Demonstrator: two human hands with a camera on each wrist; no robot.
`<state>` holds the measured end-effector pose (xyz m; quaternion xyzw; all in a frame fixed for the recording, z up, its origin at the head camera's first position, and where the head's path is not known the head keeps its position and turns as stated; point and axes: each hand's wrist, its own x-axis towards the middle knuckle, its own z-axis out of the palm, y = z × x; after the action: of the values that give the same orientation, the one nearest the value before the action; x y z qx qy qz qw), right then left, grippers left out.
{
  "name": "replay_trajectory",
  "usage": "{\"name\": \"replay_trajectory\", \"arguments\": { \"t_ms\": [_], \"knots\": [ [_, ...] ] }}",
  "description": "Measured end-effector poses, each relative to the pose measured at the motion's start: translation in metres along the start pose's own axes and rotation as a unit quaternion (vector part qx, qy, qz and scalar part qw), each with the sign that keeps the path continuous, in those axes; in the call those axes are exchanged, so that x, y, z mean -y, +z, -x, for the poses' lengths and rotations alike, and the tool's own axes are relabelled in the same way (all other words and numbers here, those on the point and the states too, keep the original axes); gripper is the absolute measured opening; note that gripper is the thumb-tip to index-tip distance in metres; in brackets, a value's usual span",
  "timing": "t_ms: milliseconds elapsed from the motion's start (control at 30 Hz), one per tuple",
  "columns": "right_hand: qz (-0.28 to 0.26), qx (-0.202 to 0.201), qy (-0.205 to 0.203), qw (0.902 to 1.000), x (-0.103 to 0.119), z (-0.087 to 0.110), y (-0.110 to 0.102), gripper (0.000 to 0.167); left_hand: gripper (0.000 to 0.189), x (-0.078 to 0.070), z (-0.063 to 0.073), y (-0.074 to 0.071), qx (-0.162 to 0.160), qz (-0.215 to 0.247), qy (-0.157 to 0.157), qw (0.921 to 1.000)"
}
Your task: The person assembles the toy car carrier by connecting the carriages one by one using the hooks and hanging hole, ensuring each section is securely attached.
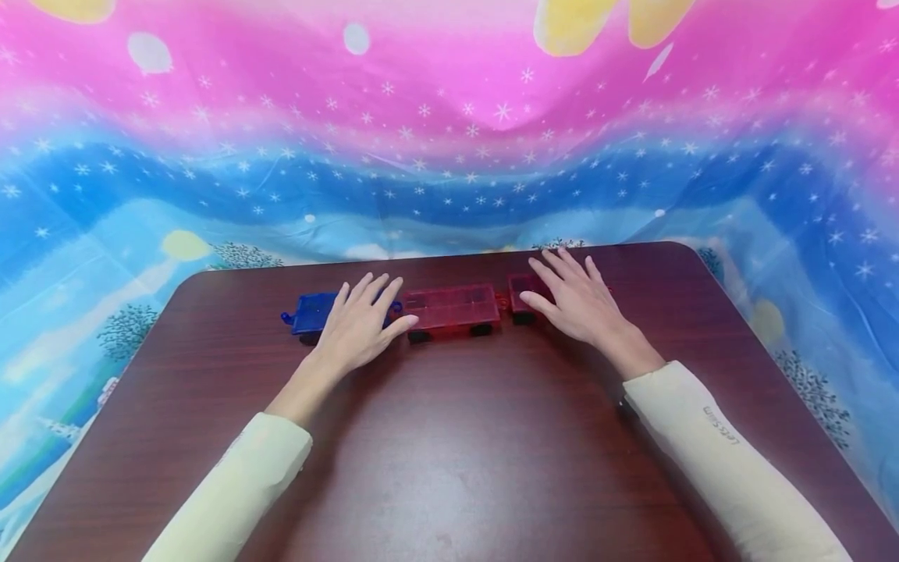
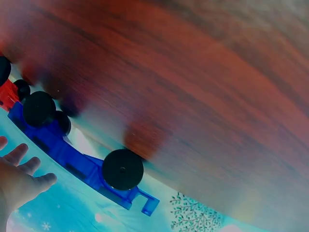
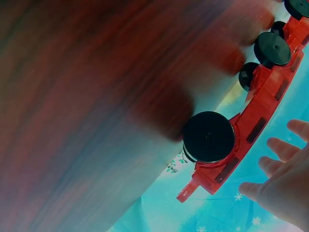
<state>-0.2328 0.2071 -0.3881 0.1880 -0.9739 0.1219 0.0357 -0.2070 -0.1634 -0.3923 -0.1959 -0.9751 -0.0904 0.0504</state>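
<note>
Three in a row, toward the far side of the table (image 1: 449, 437): blue car (image 1: 314, 312), middle red car (image 1: 452, 306), right red car (image 1: 520, 285). Black wheels (image 2: 122, 169) carry them, and hooks (image 1: 286, 318) at the ends probably link them, which would account for the line. Your left hand (image 1: 361, 324) hangs over the blue car, your right hand (image 1: 579, 304) over the right red car; fingers (image 1: 389, 293) are straight, spread and holding nothing, so the table alone appears to bear the row.
</note>
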Motion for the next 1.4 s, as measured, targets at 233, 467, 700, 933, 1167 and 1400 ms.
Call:
{"name": "replay_trajectory", "arguments": {
  "t_ms": [233, 467, 700, 933, 1167, 1400],
  "knots": [
    [-0.005, 0.001, -0.004, 1.0, -0.003, 0.001, 0.002, 0.077, 0.08, -0.005, -0.003, 0.003, 0.004, -0.007, 0.009, 0.9999],
    [0.003, 0.006, -0.014, 0.9999, -0.006, 0.001, 0.005, 0.077, 0.078, -0.011, -0.007, 0.007, 0.011, -0.023, 0.023, 0.9994],
    [0.008, 0.009, -0.016, 0.9998, -0.007, 0.001, 0.007, 0.076, 0.077, -0.018, -0.013, 0.01, 0.015, -0.031, 0.035, 0.9988],
    [0.009, 0.022, -0.015, 0.9996, -0.008, 0.003, 0.009, 0.076, 0.075, -0.025, -0.018, 0.014, 0.014, -0.037, 0.05, 0.998],
    [0.009, 0.023, -0.017, 0.9995, -0.007, 0.001, 0.009, 0.077, 0.073, -0.031, -0.02, 0.017, 0.024, -0.051, 0.056, 0.9969],
    [0.018, 0.026, -0.019, 0.9993, -0.007, 0.0, 0.009, 0.077, 0.071, -0.034, -0.022, 0.021, 0.03, -0.056, 0.061, 0.9961]
  ]
}}
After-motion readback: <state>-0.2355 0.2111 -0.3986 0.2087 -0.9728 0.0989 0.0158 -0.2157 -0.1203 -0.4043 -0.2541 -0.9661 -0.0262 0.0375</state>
